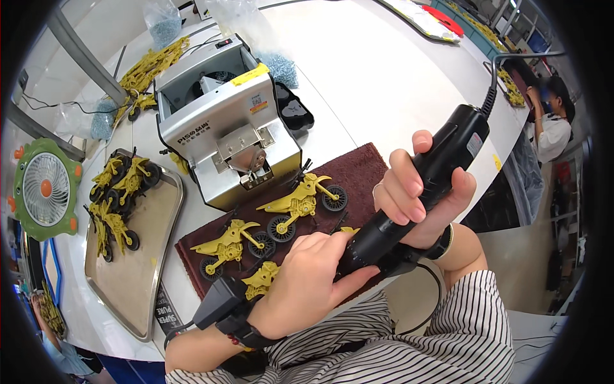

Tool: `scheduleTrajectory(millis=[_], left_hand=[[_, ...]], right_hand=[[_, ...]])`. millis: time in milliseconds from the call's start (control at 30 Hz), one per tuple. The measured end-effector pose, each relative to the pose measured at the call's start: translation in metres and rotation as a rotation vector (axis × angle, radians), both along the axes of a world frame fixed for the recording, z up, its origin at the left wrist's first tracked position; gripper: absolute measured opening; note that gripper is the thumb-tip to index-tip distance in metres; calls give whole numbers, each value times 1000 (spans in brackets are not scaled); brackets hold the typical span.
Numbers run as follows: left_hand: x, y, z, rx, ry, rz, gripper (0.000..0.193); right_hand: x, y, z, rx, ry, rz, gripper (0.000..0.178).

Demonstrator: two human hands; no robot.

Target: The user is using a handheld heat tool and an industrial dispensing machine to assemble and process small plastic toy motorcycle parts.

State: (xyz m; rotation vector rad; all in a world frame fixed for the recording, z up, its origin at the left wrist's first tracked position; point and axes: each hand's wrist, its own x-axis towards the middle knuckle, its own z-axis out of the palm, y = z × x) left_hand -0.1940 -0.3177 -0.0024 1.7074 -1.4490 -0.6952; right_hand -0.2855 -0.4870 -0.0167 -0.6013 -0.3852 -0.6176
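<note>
Currently, a black electric screwdriver [377,240] is gripped by both hands above a brown towel [368,168], slanting from the upper right down to the lower left. Its upper body is clasped by the right hand [403,192], with the fingers curled over one side and the thumb pressed along the other. Its lower end is enclosed by the left hand [313,275], whose thumb is laid along the near side. The tip is hidden behind that hand, so whether anything is touched by it cannot fairly be told. A cable [491,96] is joined to the tool's top end.

Two yellow toy motorcycles with black wheels are laid on the towel: a farther one [297,201] and a nearer one [230,243]. A third yellow toy [261,278] is partly covered by the left hand and wrist. More such toys [115,224] are piled at the far end of a metal tray [121,294] to the left.

Beyond the towel, a silver box-shaped machine [217,121] is set on the white table [358,70], with a black dish [294,110] beside it. A green fan [46,182] is placed left of the tray. At the far right, a co-worker [553,131] is seen.
</note>
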Motion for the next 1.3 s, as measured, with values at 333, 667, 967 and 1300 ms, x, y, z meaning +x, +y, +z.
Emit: scheduleTrajectory(millis=[333, 667, 967, 1300], left_hand=[[3, 3, -8, -272, -176, 83, 41], [6, 2, -9, -285, -120, -14, 34], [1, 2, -15, -306, -31, -10, 31], [3, 5, -6, -212, -59, -77, 33]], right_hand=[[-10, 10, 24, -432, -33, 84, 53], [-13, 16, 22, -395, -93, 151, 20], [-19, 26, 25, -401, -107, 81, 16], [-17, 28, 30, -423, -192, 111, 28]])
